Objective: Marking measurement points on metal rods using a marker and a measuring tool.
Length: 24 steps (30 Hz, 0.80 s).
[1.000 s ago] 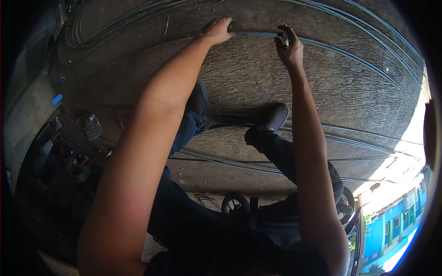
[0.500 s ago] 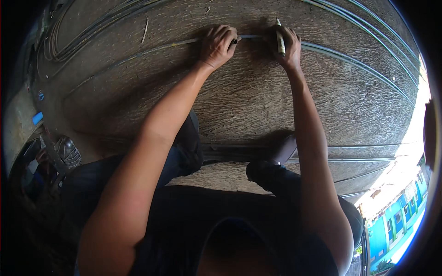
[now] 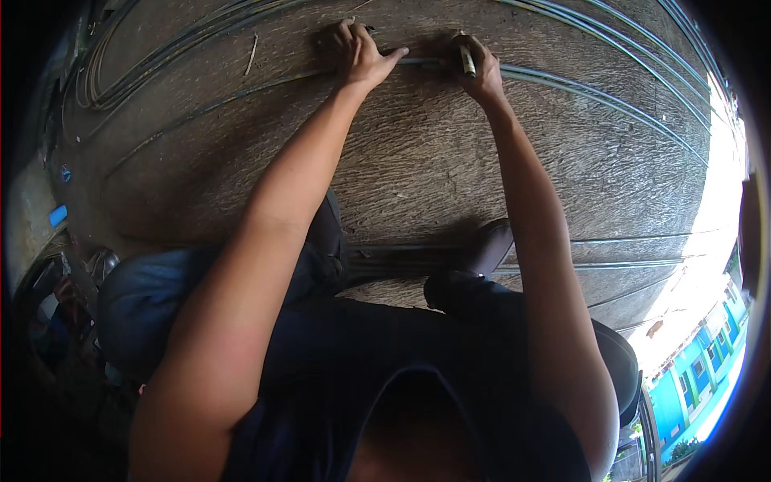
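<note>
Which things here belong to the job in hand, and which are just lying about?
In use, apparently:
pale marker-like stick in right hand
dark item at left hand, unclear what
thin rod between the hands

Lying about:
coiled wires
pale twig
blue block

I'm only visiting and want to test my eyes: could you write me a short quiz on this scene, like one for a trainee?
1. Multiple choice: what does the right hand hold?
a) a hammer
b) a pale marker-like stick
c) a folded cloth

2. Short answer: what long, narrow thing shows in the gap between the left hand and the right hand?

3. True or false: the small blue object lies between the two hands.

Key:
1. b
2. A thin rod
3. False; the small blue object lies far off to the left, near the picture's left edge.
</note>
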Tool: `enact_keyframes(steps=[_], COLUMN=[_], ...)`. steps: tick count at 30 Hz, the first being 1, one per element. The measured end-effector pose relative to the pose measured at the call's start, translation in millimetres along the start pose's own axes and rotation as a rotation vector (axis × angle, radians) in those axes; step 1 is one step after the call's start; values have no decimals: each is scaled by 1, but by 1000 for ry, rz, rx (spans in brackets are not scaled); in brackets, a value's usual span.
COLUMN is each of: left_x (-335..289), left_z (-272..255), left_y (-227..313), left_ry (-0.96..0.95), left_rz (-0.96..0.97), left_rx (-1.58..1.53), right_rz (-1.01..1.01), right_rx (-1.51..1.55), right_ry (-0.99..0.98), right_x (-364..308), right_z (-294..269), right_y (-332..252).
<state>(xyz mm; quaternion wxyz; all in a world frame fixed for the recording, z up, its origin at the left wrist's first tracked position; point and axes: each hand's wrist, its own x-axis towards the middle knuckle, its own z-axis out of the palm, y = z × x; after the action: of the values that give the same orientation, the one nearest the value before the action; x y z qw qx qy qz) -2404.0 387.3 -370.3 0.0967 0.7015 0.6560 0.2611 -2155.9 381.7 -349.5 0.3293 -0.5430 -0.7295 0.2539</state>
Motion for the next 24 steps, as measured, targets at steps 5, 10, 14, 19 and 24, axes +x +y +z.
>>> enact_keyframes(steps=[5, 10, 14, 19, 24], left_x=[-8, -5, -9, -4, -2], left_z=[-5, -8, -13, -11, -12], left_y=[14, 26, 24, 24, 24], left_ry=[-7, -147, -148, -113, -80], left_rz=[8, -160, -150, -78, -94], left_rx=[326, 268, 272, 252, 212], right_rz=[39, 256, 522, 384, 278], right_rx=[33, 549, 550, 424, 296], right_ry=[37, 313, 74, 50, -8], right_x=[-7, -4, 3, 2, 9], right_z=[7, 24, 10, 14, 15], right_y=[-12, -38, -37, -31, -42])
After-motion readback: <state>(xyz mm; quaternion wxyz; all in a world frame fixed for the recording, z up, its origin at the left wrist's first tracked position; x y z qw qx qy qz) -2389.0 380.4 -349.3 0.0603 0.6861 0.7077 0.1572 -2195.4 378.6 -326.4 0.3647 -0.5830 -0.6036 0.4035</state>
